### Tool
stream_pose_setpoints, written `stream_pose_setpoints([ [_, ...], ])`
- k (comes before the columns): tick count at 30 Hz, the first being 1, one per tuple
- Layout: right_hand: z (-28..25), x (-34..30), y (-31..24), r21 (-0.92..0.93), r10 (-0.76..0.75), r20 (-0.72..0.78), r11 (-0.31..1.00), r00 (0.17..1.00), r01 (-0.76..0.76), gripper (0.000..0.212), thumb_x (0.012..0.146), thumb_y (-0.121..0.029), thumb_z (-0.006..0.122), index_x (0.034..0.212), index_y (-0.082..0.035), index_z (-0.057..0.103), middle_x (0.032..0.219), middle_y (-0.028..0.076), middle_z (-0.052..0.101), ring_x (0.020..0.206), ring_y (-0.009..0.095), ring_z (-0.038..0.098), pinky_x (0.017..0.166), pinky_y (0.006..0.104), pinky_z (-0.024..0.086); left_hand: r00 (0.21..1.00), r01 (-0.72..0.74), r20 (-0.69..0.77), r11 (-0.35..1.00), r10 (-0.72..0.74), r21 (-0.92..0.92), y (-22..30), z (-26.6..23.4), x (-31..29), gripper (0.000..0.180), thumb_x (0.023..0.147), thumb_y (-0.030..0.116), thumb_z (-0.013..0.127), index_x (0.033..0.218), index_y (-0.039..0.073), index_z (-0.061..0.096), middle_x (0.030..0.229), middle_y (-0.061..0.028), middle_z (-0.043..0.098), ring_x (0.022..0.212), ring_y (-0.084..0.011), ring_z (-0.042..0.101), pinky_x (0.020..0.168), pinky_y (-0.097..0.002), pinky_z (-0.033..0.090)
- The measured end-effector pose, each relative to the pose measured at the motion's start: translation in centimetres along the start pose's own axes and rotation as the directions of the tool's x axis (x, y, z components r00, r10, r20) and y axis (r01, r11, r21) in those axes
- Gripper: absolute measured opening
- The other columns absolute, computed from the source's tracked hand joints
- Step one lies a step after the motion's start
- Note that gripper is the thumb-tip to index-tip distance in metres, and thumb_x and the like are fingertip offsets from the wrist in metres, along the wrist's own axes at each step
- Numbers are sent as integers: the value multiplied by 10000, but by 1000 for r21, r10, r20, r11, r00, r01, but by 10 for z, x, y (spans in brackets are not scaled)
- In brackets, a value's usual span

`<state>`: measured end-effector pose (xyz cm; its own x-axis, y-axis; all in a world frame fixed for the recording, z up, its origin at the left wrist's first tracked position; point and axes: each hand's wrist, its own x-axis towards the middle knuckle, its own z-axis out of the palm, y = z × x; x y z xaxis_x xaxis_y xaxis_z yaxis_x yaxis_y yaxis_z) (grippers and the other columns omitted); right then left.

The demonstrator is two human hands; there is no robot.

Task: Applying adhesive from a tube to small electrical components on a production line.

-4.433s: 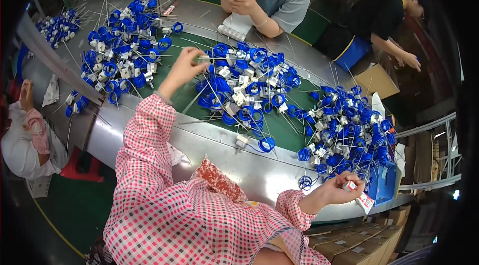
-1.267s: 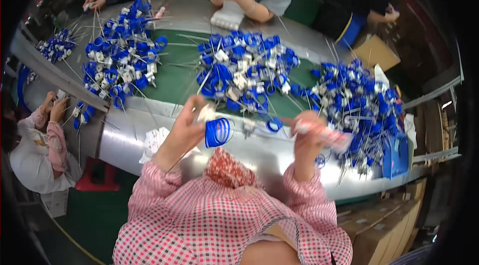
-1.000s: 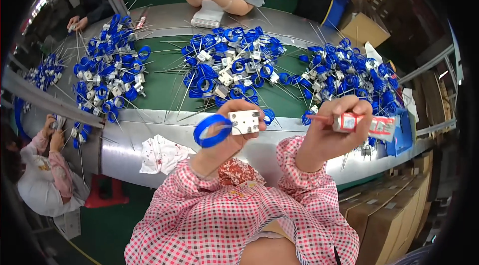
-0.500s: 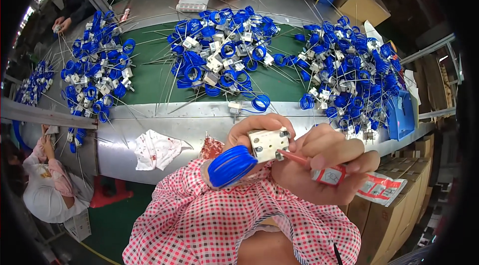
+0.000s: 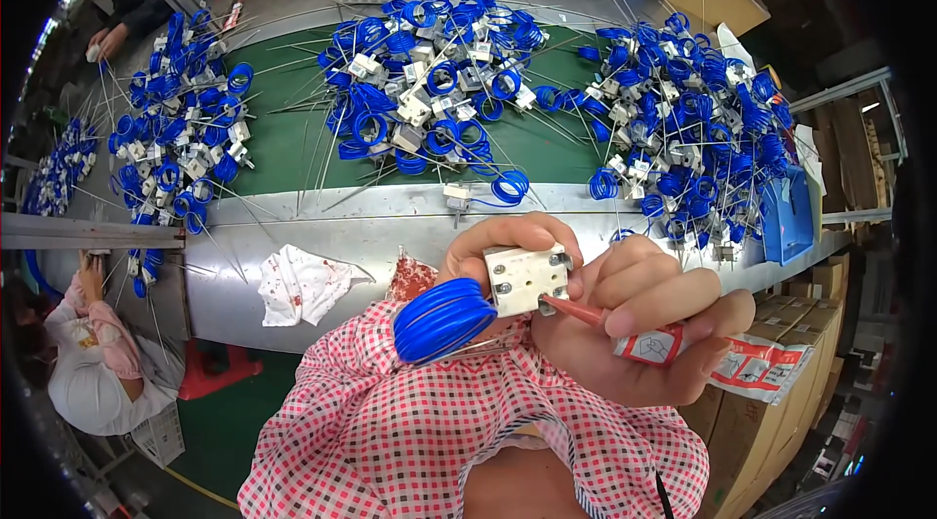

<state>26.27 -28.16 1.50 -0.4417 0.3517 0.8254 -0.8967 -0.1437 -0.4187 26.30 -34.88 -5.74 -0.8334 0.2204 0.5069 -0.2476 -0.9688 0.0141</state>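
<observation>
My left hand [image 5: 532, 229] is closed round a thermostat [image 5: 517, 273]. It is a cream-white block with screws and small metal terminals. A thick coil of blue tubing [image 5: 442, 321] hangs beside the block over my left wrist. In my right hand [image 5: 649, 290] is a squeeze tube [image 5: 652, 347], red and white with a pointed red nozzle. The nozzle tip meets the block's lower right corner, close to a metal terminal. The tube's flattened tail sticks out past my right palm.
Heaps of similar blue-coiled thermostats [image 5: 441, 78] lie across the green-topped metal bench, their thin metal rods poking out. One thermostat [image 5: 457, 193] lies alone at the bench's near strip. A red-stained cloth [image 5: 307, 287] is at left. A blue bin [image 5: 789, 216] and cardboard boxes [image 5: 781, 421] stand right. Other people sit around.
The view has shifted slightly, so the bench things sit a little higher in it. Both hands keep their grips, with the nozzle still at the block's lower right corner.
</observation>
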Motion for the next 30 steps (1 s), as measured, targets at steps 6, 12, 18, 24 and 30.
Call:
stream_pose_setpoints([
  [6,0,1,3,50,-32,41,998,999,30,283,906,-285,265,766,-42,302,583,100,456,366,126,365,344,231,378,1000,24,-4,1000,-24,18,2,0,-1,481,825,392,520,1105,1,505,1029,-252,472,883,-312,532,752,-381,470],
  [12,-1,-1,-6,-141,-21,72,990,997,31,316,915,-320,259,800,-34,325,582,105,468,378,142,385,360,255,375,999,39,19,991,-42,131,4,-2,-1,481,833,405,493,1117,17,498,1050,-238,467,905,-294,540,787,-381,467],
  [18,6,-4,-6,-175,-93,76,979,993,105,324,919,-337,236,836,-41,338,579,105,481,392,150,401,379,287,385,998,26,53,995,-32,98,5,-4,0,491,838,405,481,1123,7,490,1053,-249,464,904,-296,548,791,-392,471],
  [24,14,-4,4,-53,-158,-13,986,987,157,331,917,-349,240,839,-41,333,574,105,473,403,155,398,385,295,377,999,8,53,1000,-9,26,1,-6,0,501,841,403,482,1125,-9,481,1045,-269,459,892,-307,552,766,-392,481],
  [30,14,-6,3,-44,-41,-35,998,999,39,329,918,-341,240,836,-33,323,575,97,474,414,161,400,414,296,377,997,-39,69,999,38,17,1,-8,1,500,849,393,475,1133,-19,469,1038,-269,462,879,-304,546,754,-381,477],
])
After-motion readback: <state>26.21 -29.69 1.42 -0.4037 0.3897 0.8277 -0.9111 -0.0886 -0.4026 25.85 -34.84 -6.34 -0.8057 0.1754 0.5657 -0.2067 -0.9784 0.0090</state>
